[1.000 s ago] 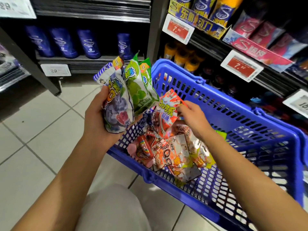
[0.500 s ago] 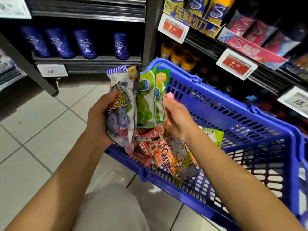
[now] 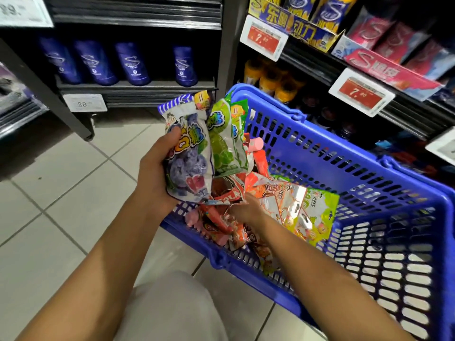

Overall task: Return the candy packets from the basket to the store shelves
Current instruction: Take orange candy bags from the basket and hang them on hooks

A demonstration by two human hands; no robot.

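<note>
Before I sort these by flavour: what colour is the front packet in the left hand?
Purple and white, grape pictures; packet, left hand, head view.

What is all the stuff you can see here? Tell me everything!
basket: 1, blue plastic, on the floor by the shelves
purple candy packet: 1, purple and white, held above the basket's near corner
green candy packets: 2, green, held right behind the purple one
loose candy packets: a pile, mostly orange, red and green, in the basket; count unclear
blue canisters: 4, dark blue, on the left shelf
yellow bottles: several, on the low right shelf
pink boxes: several, on the upper right shelf
red price tags: 2, on the right shelf edges
floor: pale tiles
left hand: grips the purple and green packets
right hand: down among the loose packets; fingers hidden
</note>
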